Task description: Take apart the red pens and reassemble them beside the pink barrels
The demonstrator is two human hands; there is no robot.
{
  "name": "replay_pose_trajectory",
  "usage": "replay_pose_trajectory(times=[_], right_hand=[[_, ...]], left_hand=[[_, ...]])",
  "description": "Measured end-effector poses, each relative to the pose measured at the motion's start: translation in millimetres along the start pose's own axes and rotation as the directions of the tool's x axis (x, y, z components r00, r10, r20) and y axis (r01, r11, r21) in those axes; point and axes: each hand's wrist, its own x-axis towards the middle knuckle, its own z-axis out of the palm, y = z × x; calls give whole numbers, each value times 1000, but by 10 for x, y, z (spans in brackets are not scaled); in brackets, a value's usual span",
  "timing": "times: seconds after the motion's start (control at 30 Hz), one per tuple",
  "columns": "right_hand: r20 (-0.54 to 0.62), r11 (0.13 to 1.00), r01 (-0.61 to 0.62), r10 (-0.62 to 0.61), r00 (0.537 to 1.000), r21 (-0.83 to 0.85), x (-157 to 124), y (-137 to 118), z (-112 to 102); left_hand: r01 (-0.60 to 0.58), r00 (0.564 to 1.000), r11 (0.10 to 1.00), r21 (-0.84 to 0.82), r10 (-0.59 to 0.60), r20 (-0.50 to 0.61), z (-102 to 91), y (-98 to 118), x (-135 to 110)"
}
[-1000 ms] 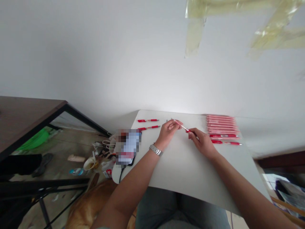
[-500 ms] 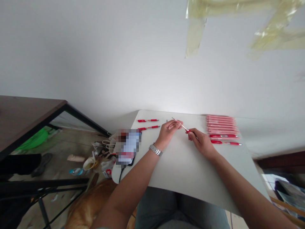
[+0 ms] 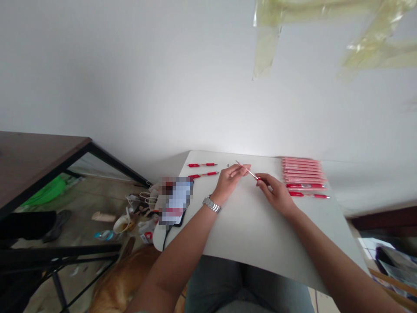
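Observation:
Over the white table [image 3: 247, 226], my left hand [image 3: 230, 181] is closed in a pinch on a thin pen refill [image 3: 251, 174], which slants down to the right. My right hand [image 3: 275, 193] is closed around a red pen part [image 3: 258, 178] at the refill's lower end; fingers cover most of it. Whether the refill sits inside that part I cannot tell. A tiny dark piece [image 3: 228, 165] lies behind my left hand. Two red pens, an upper one [image 3: 202, 164] and a lower one [image 3: 208, 174], rest left of my hands.
To the right lies a row of several pale-pink stick-like items [image 3: 301, 167], with a red pen [image 3: 308, 195] in front. A phone [image 3: 176, 202], blurred out, and its cable are at the table's left edge. A brown-furred animal [image 3: 122, 280] is on the cluttered floor.
My right-hand fingers have shifted slightly around the red pen part, and less of it shows. My left hand and the refill stay almost where they were.

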Motion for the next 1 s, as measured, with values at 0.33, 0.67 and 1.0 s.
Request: replay_pose_trajectory(times=[0.33,0.67,1.0], right_hand=[[-72,1000,0,-2,997,-31,-2,59,-9],[-135,998,-68,66,989,-8,4,87,-17],[-127,998,-60,55,990,-36,18,89,-12]], left_hand=[[-81,994,996,48,84,-73,-67,-16,33],[-73,907,718,692,336,-253,-398,-62,102],[40,941,389,920,295,-166,-477,-178,124]])
